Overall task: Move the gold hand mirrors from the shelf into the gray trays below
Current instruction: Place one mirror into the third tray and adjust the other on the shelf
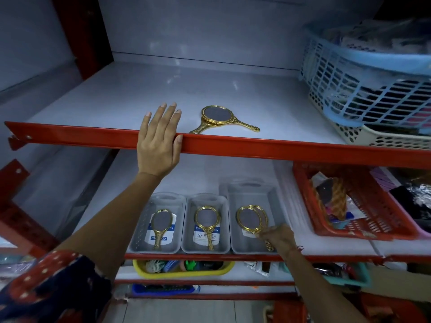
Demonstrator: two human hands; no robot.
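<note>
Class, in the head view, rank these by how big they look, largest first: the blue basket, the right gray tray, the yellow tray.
1. blue basket, nearest, so flattered
2. right gray tray
3. yellow tray, partly hidden by the shelf edge, so unsure

Left sleeve (53, 283): short, dark navy and red fabric with pale dots.
Right forearm (326, 290): bare, unsleeved.
</note>
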